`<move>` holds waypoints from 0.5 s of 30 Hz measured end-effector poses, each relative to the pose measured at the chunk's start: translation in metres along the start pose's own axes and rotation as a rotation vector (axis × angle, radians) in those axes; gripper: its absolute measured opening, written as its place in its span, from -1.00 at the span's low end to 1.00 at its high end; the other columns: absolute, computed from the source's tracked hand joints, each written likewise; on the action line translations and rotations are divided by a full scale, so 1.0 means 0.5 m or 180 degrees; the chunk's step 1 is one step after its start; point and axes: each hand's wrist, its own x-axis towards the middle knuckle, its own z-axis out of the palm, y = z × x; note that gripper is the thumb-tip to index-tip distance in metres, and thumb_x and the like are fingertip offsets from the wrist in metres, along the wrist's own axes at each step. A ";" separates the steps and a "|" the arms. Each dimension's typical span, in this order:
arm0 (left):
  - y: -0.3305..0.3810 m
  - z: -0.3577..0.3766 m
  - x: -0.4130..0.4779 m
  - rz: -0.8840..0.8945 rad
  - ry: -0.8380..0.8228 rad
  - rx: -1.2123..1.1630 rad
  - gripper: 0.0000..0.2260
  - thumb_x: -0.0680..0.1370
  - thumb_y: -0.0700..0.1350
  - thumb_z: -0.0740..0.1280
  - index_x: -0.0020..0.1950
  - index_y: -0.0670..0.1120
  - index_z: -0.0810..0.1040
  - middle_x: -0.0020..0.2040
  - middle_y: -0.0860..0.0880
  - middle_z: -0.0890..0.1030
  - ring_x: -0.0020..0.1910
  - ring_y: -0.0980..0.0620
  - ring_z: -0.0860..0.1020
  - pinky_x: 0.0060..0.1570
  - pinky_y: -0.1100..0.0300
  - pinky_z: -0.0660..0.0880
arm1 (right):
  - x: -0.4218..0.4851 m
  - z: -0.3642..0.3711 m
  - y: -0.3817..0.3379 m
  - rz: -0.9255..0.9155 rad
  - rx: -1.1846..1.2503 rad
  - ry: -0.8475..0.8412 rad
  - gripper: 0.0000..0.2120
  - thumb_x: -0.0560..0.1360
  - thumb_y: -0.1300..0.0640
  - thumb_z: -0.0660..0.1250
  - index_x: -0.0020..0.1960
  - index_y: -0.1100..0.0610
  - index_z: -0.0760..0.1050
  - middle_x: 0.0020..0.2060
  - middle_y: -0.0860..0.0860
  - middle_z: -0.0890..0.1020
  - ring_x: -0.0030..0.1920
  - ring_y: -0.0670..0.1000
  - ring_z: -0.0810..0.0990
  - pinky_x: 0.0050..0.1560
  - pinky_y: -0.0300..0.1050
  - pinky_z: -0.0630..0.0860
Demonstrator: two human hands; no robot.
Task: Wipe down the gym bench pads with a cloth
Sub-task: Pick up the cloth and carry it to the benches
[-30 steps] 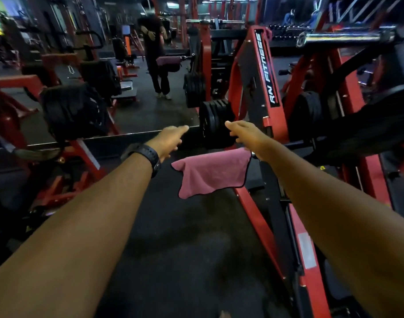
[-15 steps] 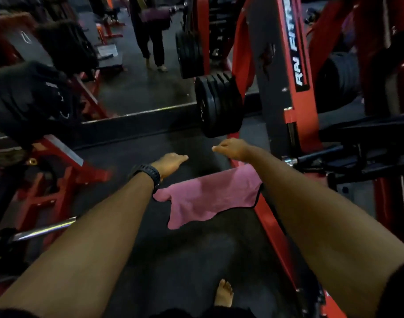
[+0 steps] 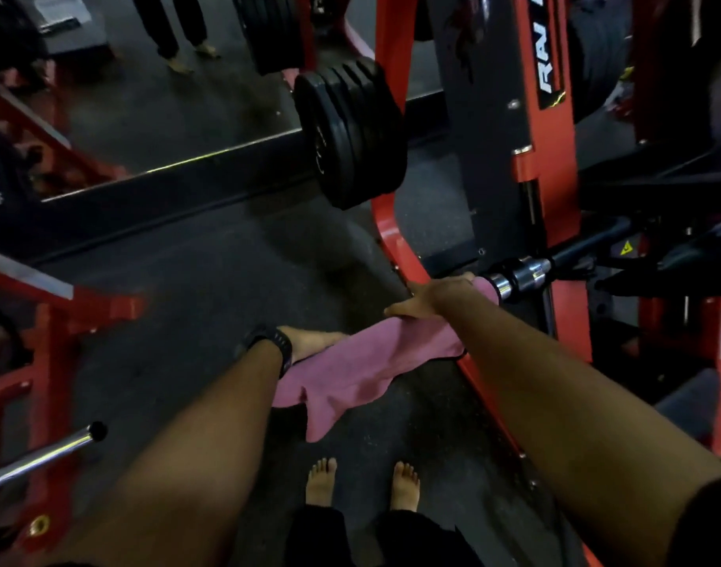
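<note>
Far left: chrome bar (image 3: pixel 80 437) end, red frame (image 3: pixel 52 313) behind it. Left hand (image 3: pixel 309 341), watch (image 3: pixel 278 346) on the wrist, holds the left end of the pink cloth (image 3: pixel 371 362); fingers closed into the fold, tips hidden. Cloth is stretched between both hands above the dark floor (image 3: pixel 195 280), its lower edge hanging free. Bare feet (image 3: pixel 322 480) below. Black plates (image 3: pixel 346 133) above centre. Right hand (image 3: pixel 436 296) grips the cloth's right end, fingers curled over its top edge. That end touches the chrome sleeve (image 3: pixel 518 276) on the red machine (image 3: pixel 555 190).
</note>
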 end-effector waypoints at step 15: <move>0.140 -0.095 -0.031 0.2289 0.0402 -0.0020 -0.80 0.59 0.00 0.32 -0.16 -0.08 0.50 -0.12 -0.07 0.55 -0.12 -0.02 0.49 -0.19 0.14 0.40 | -0.130 -0.074 -0.053 0.0303 -0.0345 0.0855 -0.34 0.29 -0.25 0.38 0.28 0.09 0.52 0.16 0.15 0.60 0.17 0.20 0.59 0.21 0.09 0.50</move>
